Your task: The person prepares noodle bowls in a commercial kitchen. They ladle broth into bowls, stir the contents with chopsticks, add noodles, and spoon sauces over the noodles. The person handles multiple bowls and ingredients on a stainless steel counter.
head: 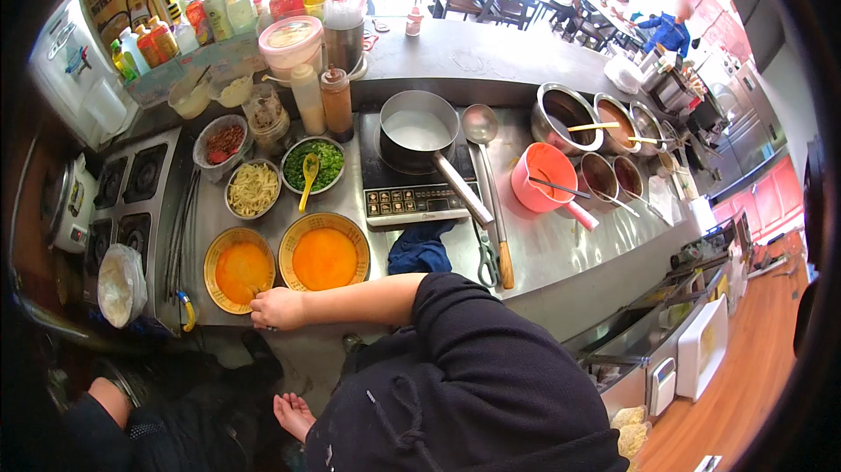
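Note:
My right hand (279, 308) reaches to the near rim of a patterned bowl (211, 270) of orange liquid, its curled fingers around what looks like a thin utensil dipping in. Below the counter edge, my left hand (294, 414) is palm up with fingers apart, holding nothing. A second patterned bowl (364, 255) of orange liquid stands to the right. Behind them are bowls of noodle-like pale strips (252, 189) and chopped greens (325, 173) with a yellow spoon (310, 176). A saucepan (420, 130) of whitish liquid sits on an induction cooker (417, 204).
Gas burners (146, 170) and a plastic-lined bowl (122, 288) lie left. Right are a blue cloth (420, 249), scissors (487, 262), a long ladle (493, 189), a pink jug (535, 180) and metal pots (568, 118). Squeeze bottles (338, 107) stand behind. A bare limb (108, 403) shows lower left.

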{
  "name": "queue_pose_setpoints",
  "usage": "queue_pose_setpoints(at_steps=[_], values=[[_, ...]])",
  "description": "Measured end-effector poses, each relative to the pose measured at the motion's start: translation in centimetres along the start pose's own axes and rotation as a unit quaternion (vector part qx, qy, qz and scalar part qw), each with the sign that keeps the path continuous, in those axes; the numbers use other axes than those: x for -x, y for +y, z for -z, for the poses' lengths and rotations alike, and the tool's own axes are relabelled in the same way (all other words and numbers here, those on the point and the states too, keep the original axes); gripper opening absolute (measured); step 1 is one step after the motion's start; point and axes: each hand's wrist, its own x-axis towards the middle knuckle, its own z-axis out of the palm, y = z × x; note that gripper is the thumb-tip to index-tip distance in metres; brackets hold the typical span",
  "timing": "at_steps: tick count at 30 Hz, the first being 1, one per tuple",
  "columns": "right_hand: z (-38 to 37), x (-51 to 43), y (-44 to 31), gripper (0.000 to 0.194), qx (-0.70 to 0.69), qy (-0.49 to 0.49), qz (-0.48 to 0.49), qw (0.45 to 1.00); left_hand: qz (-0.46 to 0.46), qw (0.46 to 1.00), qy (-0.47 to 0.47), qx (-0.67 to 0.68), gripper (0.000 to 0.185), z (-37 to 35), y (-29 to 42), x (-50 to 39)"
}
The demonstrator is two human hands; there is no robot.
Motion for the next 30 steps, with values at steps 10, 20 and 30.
queue_pose_setpoints(at_steps=[10,20,30], values=[[2.3,-1.6,1.6,0.017,-0.056,0.051,-0.038,0.996,0.003,0.999,-0.043,0.012,0.028,-1.0,1.2,1.3],[-3.7,-2.6,1.0,0.017,0.123,-0.060,-0.004,0.991,0.005,0.999,0.016,0.030,0.023,0.6,2.0,3.1],[1.0,0.0,-3.4,0.028,0.066,0.007,-0.024,0.998,-0.018,0.999,0.006,-0.042,0.038,-0.1,3.1,3.5]])
